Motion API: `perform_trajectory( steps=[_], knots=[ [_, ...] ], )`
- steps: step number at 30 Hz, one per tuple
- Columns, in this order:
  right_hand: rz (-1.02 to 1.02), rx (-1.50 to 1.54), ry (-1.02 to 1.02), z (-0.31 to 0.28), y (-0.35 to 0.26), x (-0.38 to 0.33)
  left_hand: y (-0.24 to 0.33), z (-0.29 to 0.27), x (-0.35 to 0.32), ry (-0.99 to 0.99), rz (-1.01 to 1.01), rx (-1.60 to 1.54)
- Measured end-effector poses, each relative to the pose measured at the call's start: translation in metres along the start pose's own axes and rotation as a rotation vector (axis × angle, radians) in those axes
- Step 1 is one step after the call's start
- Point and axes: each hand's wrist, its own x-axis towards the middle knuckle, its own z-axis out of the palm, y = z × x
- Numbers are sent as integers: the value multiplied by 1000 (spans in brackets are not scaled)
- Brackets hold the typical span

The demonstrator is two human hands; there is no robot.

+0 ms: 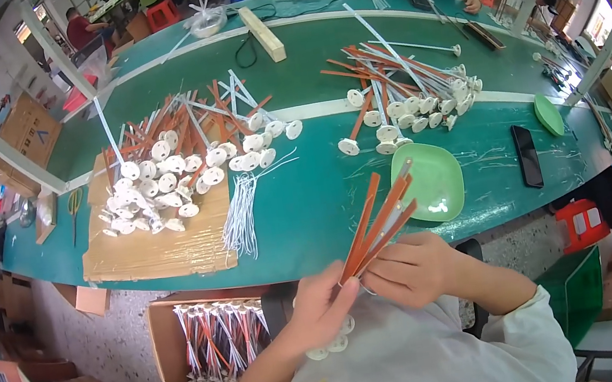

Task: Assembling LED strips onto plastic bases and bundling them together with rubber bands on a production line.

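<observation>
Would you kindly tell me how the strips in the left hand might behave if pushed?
The strips seem fairly stiff, standing straight beyond the fingers. They look thin, so probably light, and might splay, as their tops already spread.

The dish (441,176) was light green; the strips (378,228) at its lower left were orange-brown and grey, the phone (527,156) to its right black.

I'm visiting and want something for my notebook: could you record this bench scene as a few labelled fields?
Left hand: grips a bundle of orange and grey strips
Right hand: fingers curled at the same bundle
Left pile: white-disc-ended strips, mostly on a cardboard sheet
Right pile: similar strips
White ties: beside the sheet
Green plate: on the bench
Black phone: right of the plate
</observation>
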Motion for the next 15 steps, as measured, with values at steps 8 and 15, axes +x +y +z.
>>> perform_trajectory(
  steps=[8, 15],
  knots=[
    [65, 145, -44, 22, -4, 5, 6, -9, -6, 36, -83, 29],
    [837, 1270, 94, 45, -46, 2, 14, -5, -22, 164, 209, 48]
  ],
)
